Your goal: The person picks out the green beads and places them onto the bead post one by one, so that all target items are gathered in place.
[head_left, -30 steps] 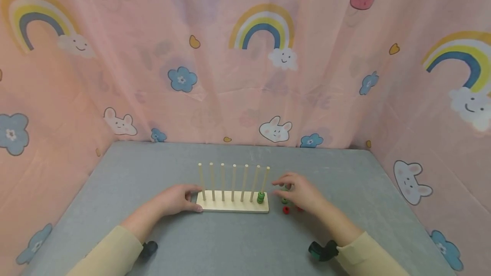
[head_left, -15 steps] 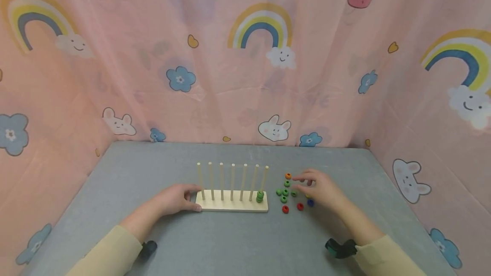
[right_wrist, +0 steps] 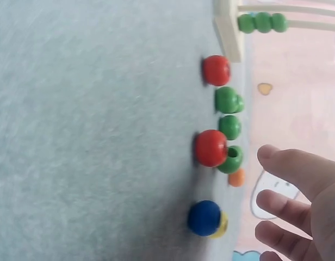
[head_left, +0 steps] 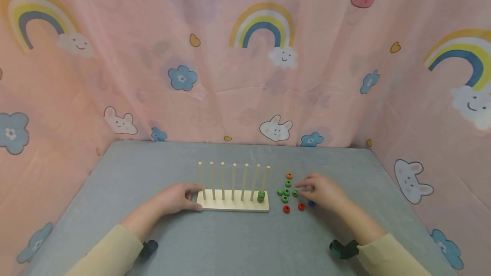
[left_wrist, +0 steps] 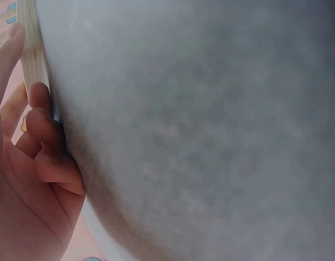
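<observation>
My left hand (head_left: 177,199) grips the left end of a pale wooden peg board (head_left: 234,207), thumb in front and fingers behind. In the left wrist view, curled fingers (left_wrist: 45,128) lie against the board's end. Several upright pegs stand on the base, and the rightmost bears 3 green beads (right_wrist: 262,22). My right hand (head_left: 325,191) hovers just right of the loose beads, fingers apart with nothing seen between them. Nearest it is a green bead (head_left: 295,193). Other green beads (head_left: 286,192), an orange bead (head_left: 289,176) and two red beads (head_left: 286,209) lie close by.
A blue bead (right_wrist: 204,218) and a yellow bead (right_wrist: 221,225) lie under the right hand, partly hidden in the head view. The grey table (head_left: 230,246) is backed by a pink patterned curtain (head_left: 215,110) at the back and sides.
My right hand has drawn back rightward from beside the rightmost peg to the right of the loose beads, uncovering most of them. The left hand and peg board have stayed put.
</observation>
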`<state>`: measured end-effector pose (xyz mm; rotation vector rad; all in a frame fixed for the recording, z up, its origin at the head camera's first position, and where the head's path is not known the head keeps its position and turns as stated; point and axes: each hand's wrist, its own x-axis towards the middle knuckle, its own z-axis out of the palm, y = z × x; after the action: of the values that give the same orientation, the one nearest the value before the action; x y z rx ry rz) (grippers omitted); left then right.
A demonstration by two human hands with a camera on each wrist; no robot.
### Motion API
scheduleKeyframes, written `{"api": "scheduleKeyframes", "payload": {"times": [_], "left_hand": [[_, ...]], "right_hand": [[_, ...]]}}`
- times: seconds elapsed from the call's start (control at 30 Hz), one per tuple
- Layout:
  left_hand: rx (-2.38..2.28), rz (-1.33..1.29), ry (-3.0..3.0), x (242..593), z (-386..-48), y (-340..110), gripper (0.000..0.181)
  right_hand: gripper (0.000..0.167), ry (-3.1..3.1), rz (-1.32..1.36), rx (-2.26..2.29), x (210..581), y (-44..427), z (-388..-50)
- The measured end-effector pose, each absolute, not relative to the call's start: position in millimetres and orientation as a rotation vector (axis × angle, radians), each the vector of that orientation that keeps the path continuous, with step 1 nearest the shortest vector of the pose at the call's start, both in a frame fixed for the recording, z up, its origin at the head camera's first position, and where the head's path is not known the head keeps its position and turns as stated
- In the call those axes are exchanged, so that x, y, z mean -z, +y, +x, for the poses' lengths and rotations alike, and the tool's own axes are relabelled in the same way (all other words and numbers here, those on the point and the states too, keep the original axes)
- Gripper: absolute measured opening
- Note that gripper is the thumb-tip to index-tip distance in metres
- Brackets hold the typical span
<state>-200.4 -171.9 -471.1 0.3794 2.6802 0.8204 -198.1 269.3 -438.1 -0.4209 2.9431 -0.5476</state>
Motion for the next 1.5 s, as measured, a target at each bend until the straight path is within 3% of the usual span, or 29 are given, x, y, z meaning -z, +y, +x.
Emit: {"api": "scheduleKeyframes", "payload": {"times": [1.0, 1.5], "left_hand": [[-0.838, 0.398, 2.669, 474, -202, -174, 0.062], [-0.838, 0.391, 2.667, 470, -201, -173, 0.062]], "right_hand": [[0.021, 2.953, -0.53, 0.331, 454, 267, -206], [0.022, 2.979, -0.467, 0.46, 438, 269, -207]]}}
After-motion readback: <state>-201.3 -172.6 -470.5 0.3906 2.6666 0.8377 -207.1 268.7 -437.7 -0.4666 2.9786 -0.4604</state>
